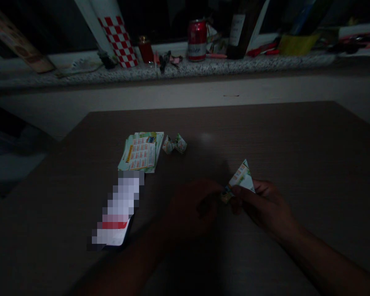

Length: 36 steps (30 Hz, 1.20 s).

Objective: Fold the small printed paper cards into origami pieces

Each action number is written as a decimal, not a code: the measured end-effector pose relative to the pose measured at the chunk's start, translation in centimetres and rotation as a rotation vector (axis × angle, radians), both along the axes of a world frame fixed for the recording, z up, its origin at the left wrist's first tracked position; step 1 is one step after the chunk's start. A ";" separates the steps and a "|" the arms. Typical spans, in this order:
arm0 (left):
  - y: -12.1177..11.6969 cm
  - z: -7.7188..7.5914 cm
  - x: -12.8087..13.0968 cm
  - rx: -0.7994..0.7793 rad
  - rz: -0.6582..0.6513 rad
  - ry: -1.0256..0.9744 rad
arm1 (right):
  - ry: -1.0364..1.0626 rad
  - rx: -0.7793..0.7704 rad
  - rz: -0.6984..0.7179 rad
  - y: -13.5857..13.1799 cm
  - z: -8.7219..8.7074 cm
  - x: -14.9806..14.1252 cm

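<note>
A folded piece of printed paper (243,176), with a triangular point facing up, is held just above the table. My right hand (269,207) pinches it from the right, thumb in front and fingers behind. On its lower left side, my left hand (197,205) reaches in with curled fingers, and the fingertips meet the paper's edge; deep shadow hides part of that grip. Left of the hands, two small folded paper pieces (174,144) sit beside a stack of printed paper sheets (142,152). A lit phone (119,234), its screen largely blurred out, lies below the stack.
The dim wooden table (283,135) ends at a wall below a granite windowsill (160,76). Along the sill stand a red-and-white checkered tube (119,41), a small red jar (145,49), a red can (197,41), a dark bottle (238,35) and a yellow container (297,44).
</note>
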<state>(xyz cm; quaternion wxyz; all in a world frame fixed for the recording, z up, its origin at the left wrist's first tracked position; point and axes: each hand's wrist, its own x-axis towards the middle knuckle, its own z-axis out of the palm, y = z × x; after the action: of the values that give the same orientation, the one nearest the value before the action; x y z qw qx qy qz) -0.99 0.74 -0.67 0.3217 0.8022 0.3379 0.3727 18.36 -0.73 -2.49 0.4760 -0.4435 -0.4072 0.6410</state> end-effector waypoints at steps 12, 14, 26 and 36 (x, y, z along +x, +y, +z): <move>0.1 0.2 0.2 0.187 -0.015 -0.049 | -0.024 0.009 0.031 -0.4 0.0 -0.3; -0.1 0.4 0.4 0.040 0.015 -0.126 | -0.050 0.009 0.018 -0.4 0.4 -0.4; -0.1 0.7 0.8 -0.773 0.173 -0.307 | -0.250 0.081 0.000 -0.4 1.5 -0.8; 0.9 1.2 -0.3 -0.939 0.026 -0.117 | -0.360 0.107 0.228 -0.5 1.1 -0.5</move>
<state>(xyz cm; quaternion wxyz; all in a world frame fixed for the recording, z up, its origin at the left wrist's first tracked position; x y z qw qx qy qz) -1.26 1.67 0.54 0.6636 0.5433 0.4609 0.2283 17.88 -1.23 -1.41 0.3430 -0.4761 -0.5663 0.5788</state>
